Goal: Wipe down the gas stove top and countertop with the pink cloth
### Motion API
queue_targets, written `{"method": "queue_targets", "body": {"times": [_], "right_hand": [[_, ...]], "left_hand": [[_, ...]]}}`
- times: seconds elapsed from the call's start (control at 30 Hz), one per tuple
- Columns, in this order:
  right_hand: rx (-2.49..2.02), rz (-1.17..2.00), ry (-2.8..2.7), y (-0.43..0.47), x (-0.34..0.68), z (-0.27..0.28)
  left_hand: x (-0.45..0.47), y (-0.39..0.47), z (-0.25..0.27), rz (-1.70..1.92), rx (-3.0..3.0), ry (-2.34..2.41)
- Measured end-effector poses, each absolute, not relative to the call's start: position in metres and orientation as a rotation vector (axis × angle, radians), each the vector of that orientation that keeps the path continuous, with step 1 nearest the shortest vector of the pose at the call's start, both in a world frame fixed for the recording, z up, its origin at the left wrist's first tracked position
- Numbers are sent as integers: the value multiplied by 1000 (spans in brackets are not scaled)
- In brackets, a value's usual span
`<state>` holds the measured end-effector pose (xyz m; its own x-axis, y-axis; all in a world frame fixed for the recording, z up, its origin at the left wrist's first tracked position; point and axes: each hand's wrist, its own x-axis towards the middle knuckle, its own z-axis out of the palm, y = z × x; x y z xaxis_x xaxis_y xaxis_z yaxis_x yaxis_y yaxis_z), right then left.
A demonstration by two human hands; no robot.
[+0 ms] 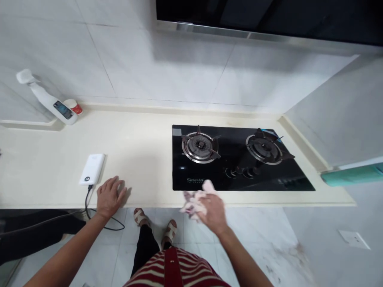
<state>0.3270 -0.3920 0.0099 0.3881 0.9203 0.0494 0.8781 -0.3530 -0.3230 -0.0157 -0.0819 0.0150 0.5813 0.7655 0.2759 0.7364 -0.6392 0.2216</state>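
Note:
My right hand (213, 211) is closed around a crumpled pale pink cloth (194, 202), at the front edge of the counter. The cloth is slightly blurred, and one end sticks up over the near edge of the black gas stove (230, 155). On the left, my left hand (110, 196) rests on the cream countertop (143, 159) with its fingers spread and nothing in them. Just beyond that hand lies a white power bank (92, 169) with a black cable (89, 193) plugged in, which hangs over the counter edge.
A white spray bottle (49, 99) and a red-and-white paper cup (73, 106) stand at the back left. Above the stove juts a dark range hood (269, 20). A green roll (353, 174) is at the right end. Another person's dark-clothed leg (38, 235) shows at lower left.

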Motion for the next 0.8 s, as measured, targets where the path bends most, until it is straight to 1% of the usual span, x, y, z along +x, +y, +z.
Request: {"method": "queue_targets", "body": {"times": [0.1,0.2,0.3,0.37,0.43,0.5,0.57,0.7,0.8], "right_hand": [[-2636,-58,-1134,-460,415,1],[-2914,-41,-624,-501,489,6],[-3010,-16,-155,-507,520,12],[-3020,-64,-45,-495,508,10],[-3022,-141,-185,-474,473,6],[-2989,-201,-495,-449,421,2],[-2917,-196,-845,-420,364,3],[-2614,5,-1484,-351,260,15],[-2401,171,-1755,-296,206,28]], "left_hand": [[-15,-82,15,534,2717,1305],[-15,-81,15,538,2719,1307],[-15,-82,14,542,2712,1298],[-16,-84,13,558,2698,1292],[-17,-86,14,583,2678,1279],[-17,-88,14,616,2652,1262],[-18,-90,14,653,2621,1245],[-19,-93,12,771,2507,1220],[-20,-92,10,882,2407,1196]]}}
